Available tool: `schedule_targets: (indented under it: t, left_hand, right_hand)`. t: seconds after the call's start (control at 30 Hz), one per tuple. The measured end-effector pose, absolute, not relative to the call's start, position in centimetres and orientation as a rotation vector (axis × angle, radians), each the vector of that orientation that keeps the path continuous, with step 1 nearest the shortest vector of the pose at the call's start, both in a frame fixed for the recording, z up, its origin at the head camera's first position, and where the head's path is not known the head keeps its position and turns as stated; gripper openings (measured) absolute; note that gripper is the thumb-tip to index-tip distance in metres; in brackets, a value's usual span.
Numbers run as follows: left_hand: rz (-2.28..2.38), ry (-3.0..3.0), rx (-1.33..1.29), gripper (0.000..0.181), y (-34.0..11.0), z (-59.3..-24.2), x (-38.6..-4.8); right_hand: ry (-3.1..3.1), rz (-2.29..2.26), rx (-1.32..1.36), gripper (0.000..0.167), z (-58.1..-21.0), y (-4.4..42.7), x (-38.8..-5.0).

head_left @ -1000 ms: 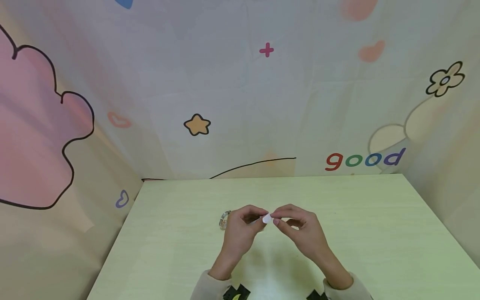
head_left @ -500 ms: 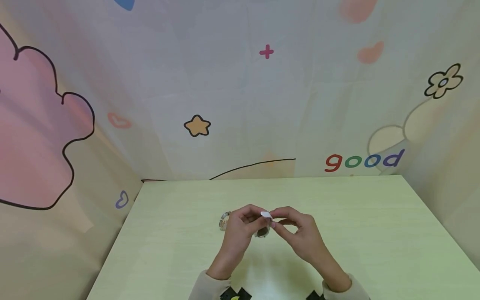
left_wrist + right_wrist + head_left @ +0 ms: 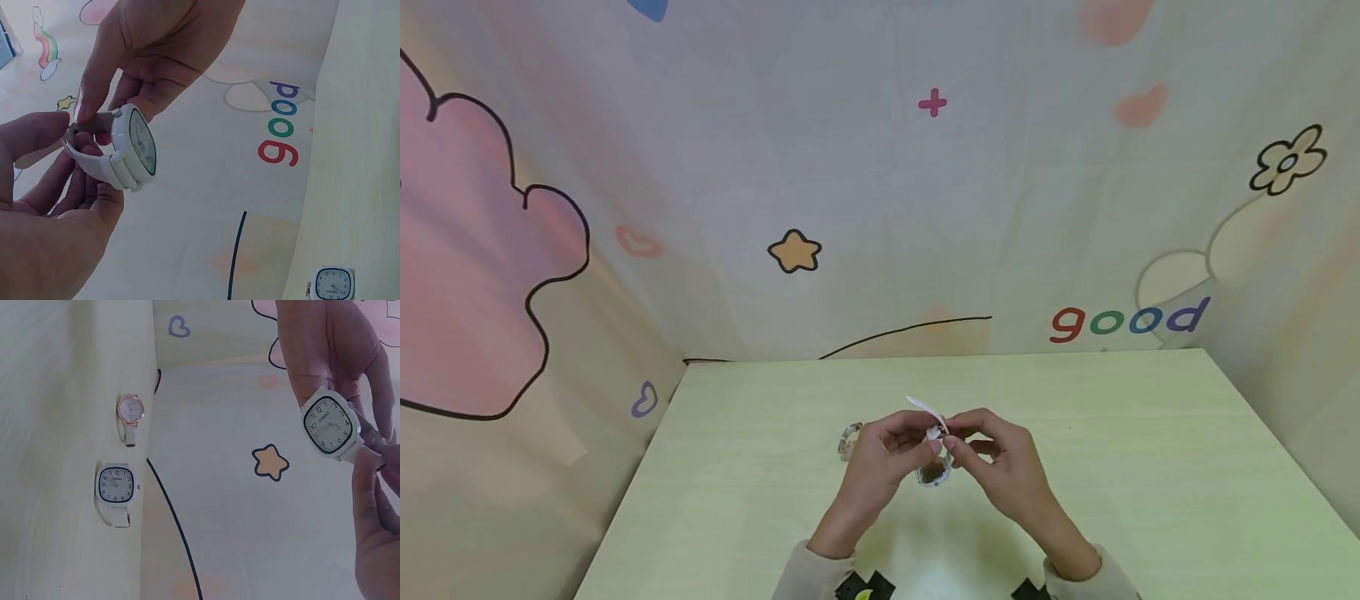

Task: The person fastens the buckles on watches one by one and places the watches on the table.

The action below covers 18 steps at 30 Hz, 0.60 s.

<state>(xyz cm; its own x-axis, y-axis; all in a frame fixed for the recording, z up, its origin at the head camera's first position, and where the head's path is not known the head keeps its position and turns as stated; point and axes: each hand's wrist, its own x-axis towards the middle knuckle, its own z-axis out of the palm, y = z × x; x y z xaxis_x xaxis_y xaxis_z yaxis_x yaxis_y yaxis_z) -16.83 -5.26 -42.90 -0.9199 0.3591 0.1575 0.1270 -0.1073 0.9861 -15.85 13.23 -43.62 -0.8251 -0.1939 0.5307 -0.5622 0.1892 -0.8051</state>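
Between both hands hangs a white wristwatch (image 3: 933, 472), above the table, its strap bent into a loop. Its squarish white dial (image 3: 329, 424) shows in the right wrist view. My left hand (image 3: 876, 467) pinches the strap between thumb and fingers. Opposite it, my right hand (image 3: 1011, 462) pinches the strap near the buckle. One strap end (image 3: 927, 408) sticks up past the fingertips. The fingers partly hide the buckle, so I cannot tell whether it is fastened.
On the table (image 3: 737, 500) lie a second white square watch (image 3: 117, 484) and a small rose-gold watch (image 3: 131, 411) with a pale strap. They are mostly behind my left hand in the head view. A printed cloth (image 3: 880, 183) hangs behind the table.
The watch case has come into view below the fingers. The white strap end, earlier between the fingertips, now stands up above them. Both hands stay nearly in place.
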Motion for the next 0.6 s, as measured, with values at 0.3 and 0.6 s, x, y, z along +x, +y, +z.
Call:
schedule_targets:
  t: [0.3,0.6]
  left_hand:
    - [2.069,2.2,0.618,0.021,-5.2,-43.4,-17.0]
    - [1.821,2.457,0.749,0.025,-5.3,-44.2,-17.0]
  right_hand:
    - [-2.152,1.677,0.712,0.016,-43.7,13.3,-16.1]
    - [-2.169,1.577,0.693,0.016,-43.6,13.4,-16.1]
